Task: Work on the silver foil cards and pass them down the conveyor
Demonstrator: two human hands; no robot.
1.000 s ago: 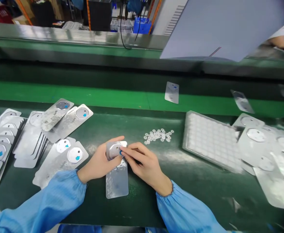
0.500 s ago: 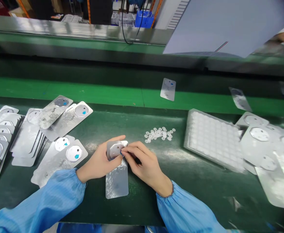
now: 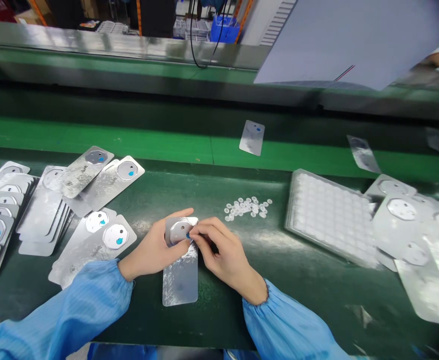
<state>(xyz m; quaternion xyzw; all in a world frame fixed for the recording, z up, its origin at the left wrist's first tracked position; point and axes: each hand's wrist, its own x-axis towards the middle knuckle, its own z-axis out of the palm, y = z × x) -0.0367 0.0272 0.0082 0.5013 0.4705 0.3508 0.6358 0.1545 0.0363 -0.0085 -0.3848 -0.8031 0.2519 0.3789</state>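
Note:
A silvery flat plate (image 3: 180, 282) with rounded corners lies before me, an octagonal grey patch near its top end. My left hand (image 3: 162, 248) grips its left side, thumb across the front. The fingers of my right hand (image 3: 223, 252) are pinched together over the patch's right edge. A bit of blue (image 3: 188, 235) shows at those fingertips; whatever they hold is too small to make out. Small clear discs (image 3: 247, 206) are scattered beyond my right hand. Left of my left hand, similar plates (image 3: 116, 237) lie overlapped, with blue spots on their patches.
Stacked plates (image 3: 39, 245) fill the table's left side. A clear tray (image 3: 328, 215) with rows of pockets stands on the right, beside more plates (image 3: 403, 225). Beyond runs a green belt (image 3: 147, 142) carrying spaced plates (image 3: 252, 137). A white panel (image 3: 335, 45) hangs at upper right.
The plates on the green belt have shifted left. Both hands stay at the same plate, with the right fingertips barely moved.

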